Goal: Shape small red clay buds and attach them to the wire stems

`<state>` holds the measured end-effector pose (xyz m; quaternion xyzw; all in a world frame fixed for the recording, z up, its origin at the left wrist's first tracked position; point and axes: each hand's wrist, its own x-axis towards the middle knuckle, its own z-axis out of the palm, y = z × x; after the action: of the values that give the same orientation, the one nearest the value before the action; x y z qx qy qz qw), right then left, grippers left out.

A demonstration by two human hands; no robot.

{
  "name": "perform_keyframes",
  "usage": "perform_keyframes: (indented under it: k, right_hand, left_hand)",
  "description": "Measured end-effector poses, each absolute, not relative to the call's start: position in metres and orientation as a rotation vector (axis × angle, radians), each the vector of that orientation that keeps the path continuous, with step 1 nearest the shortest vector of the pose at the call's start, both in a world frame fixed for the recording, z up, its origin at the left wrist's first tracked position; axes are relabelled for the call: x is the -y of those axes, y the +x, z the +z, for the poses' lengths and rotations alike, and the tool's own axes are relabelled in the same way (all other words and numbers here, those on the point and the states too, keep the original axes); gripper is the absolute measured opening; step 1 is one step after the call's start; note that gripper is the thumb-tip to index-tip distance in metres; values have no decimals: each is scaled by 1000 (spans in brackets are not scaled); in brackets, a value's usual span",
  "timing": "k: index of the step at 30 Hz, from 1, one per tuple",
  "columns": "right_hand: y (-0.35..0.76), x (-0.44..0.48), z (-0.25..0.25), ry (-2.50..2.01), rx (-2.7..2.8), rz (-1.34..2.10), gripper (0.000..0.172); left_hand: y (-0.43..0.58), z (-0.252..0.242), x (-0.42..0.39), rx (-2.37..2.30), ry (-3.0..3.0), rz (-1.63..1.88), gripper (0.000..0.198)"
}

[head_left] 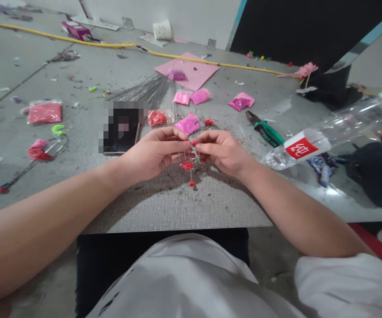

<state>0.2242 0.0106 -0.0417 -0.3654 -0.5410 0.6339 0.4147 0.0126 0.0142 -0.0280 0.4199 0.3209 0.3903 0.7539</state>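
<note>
My left hand (156,151) and my right hand (222,151) meet over the middle of the grey table (164,207). Both pinch a thin wire strung with small red beads (187,165). Red bead clusters hang below the fingertips, one lower still near the table top. The fingers of both hands are closed on the wire. Just beyond the hands lie a pink bead bag (187,124) and a red bead bag (157,118).
A bundle of thin wires (147,90) fans out behind the bags. Green-handled pliers (265,131) and a clear plastic bottle (330,132) lie right. A phone (122,132) rests left of my hands. More pink bags, a pink sheet (191,70) and a yellow cable (78,41) sit farther back.
</note>
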Motion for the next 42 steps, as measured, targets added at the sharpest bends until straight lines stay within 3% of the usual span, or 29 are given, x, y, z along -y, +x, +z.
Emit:
perform_keyframes:
  k: [6, 12, 23, 42]
  right_hand:
    - [222, -11, -44, -940, 1408, 1498, 13]
    - [219, -4, -41, -1071, 1682, 1006, 14]
    - [216, 6, -38, -964, 1937, 456, 13]
    - [217, 1, -42, -1053, 2063, 460, 19]
  left_hand:
    - [12, -27, -14, -804, 1034, 760, 18]
    - [12, -30, -15, -866, 1064, 813, 15]
    - [13, -33, -16, -794, 950, 776, 12]
    - [9, -31, -20, -862, 989, 683, 7]
